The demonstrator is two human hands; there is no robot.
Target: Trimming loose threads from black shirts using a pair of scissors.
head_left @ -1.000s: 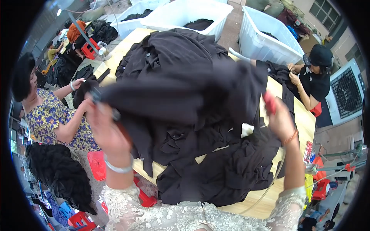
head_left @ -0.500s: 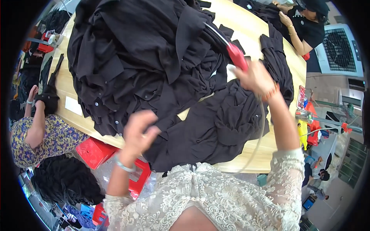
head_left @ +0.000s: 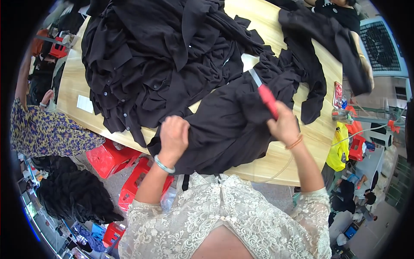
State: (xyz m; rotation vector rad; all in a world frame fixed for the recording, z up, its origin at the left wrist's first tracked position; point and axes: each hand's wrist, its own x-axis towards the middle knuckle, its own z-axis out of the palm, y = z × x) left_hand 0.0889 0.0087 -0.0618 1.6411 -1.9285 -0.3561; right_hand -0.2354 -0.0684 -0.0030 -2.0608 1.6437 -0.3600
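A black garment lies bunched on the table in front of me. My left hand is closed, knuckles up, on the garment's left end; its fingertips are hidden beneath. In my right hand is a red-handled tool with a slim, pale metal blade, pointing up and left over the cloth. A thin pale cord runs near my right forearm. Beyond the garment rises a big heap of black buttoned garments.
The pale wooden table carries a white slip at left. Red stools and a black cloth pile stand below left. At upper right a person moves a black garment; another person in floral cloth is at left.
My left hand has closed and come down on the garment's left end. My right hand has moved down with the tool, now over the cloth. The person at upper right has swung a garment rightward.
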